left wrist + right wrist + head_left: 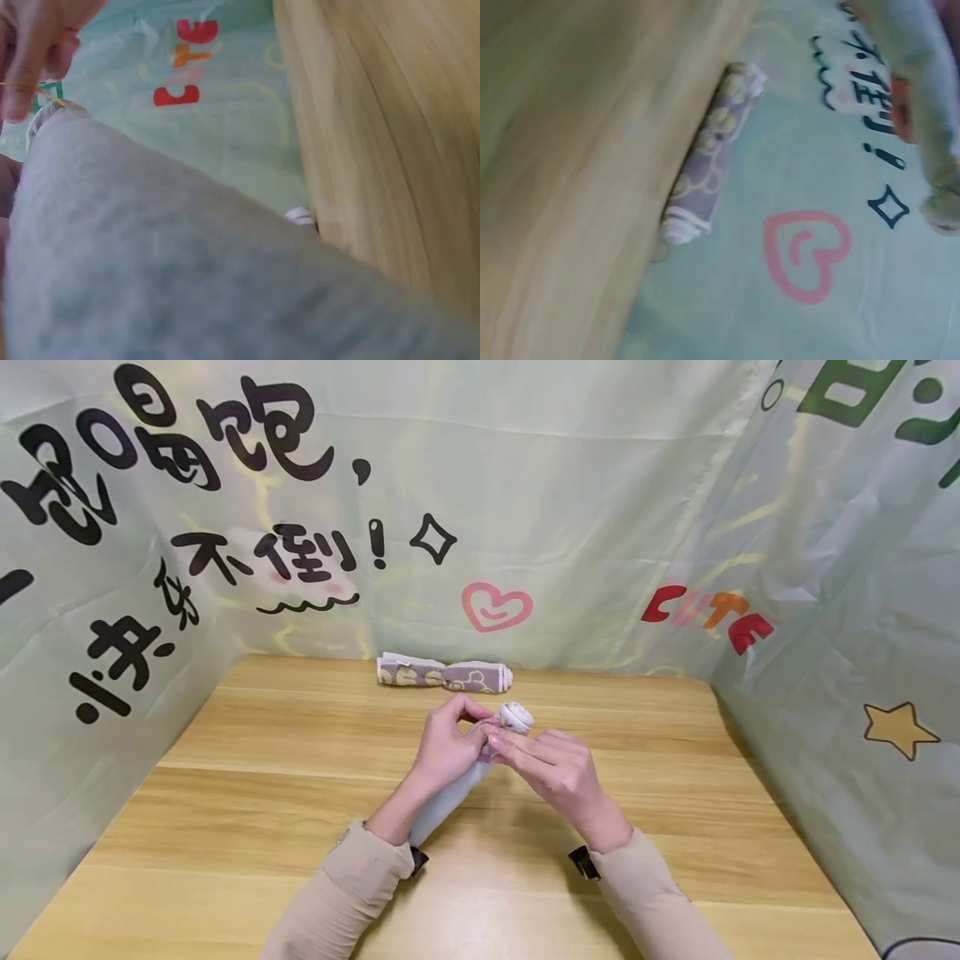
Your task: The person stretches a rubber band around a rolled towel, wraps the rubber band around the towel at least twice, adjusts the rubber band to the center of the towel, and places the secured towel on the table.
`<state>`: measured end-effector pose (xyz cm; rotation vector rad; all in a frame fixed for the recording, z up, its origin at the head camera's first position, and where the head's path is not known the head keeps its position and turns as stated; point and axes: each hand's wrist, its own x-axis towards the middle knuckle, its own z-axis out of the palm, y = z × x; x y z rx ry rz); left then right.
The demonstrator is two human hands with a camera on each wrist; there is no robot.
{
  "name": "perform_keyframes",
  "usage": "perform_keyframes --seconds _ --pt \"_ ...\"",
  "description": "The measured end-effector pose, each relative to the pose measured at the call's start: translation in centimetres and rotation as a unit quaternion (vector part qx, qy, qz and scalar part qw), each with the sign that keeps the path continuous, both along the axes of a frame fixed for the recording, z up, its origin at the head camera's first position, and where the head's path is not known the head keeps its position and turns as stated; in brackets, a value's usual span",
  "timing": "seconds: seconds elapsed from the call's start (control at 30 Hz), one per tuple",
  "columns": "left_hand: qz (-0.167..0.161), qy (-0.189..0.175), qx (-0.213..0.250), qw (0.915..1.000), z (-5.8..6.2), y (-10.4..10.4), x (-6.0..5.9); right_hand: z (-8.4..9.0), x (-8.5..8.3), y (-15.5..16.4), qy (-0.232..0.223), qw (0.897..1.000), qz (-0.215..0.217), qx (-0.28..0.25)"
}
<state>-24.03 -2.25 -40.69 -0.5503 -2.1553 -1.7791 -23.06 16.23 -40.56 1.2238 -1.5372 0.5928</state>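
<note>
Over the middle of the table, both hands hold a rolled towel (450,799), pale with mauve patches, slanting up and away from the left forearm. My left hand (447,745) grips the roll near its far end. A thin yellow rubber band (51,95) runs from the right hand's fingers to the towel's end in the left wrist view. My right hand (558,768) pinches this band close beside the left fingertips. The roll's white coiled end (516,717) sticks out past the fingers. In the right wrist view the towel (922,97) shows along the right edge.
Another rolled towel (476,677), mauve with yellow patterns and drawn in at its middle, lies at the back of the wooden table (300,727). Pale green printed curtains (600,510) stand at the back and both sides.
</note>
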Motion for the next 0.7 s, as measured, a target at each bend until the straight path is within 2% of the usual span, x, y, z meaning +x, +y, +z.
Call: perform_keyframes --seconds 0.07,0.17,0.3,0.47,0.6,0.7 --pt "0.006 0.003 0.000 1.0000 0.0 0.1 0.0 -0.4 -0.2 -0.2 0.040 0.999 -0.020 -0.006" --pt "0.015 -0.004 0.018 0.9997 0.0 0.1 0.0 -0.9 -0.4 -0.4 0.056 0.998 -0.028 -0.005" --pt "0.029 -0.010 0.052 0.9982 0.0 -0.1 -0.1 -1.3 -0.4 -0.7 0.034 0.999 -0.023 0.012" --pt "0.053 -0.021 0.088 0.9945 -0.1 -0.3 -0.4 -1.7 -0.4 -0.9 0.012 1.000 0.005 0.023" --pt "0.055 -0.034 0.122 0.9904 0.1 -0.1 -0.3 -2.0 -0.6 -1.0 -0.020 0.999 0.003 -0.028" --pt "0.054 -0.035 0.144 0.9874 0.4 0.2 0.0 -2.1 -0.5 -1.0 -0.091 0.993 0.006 -0.081"
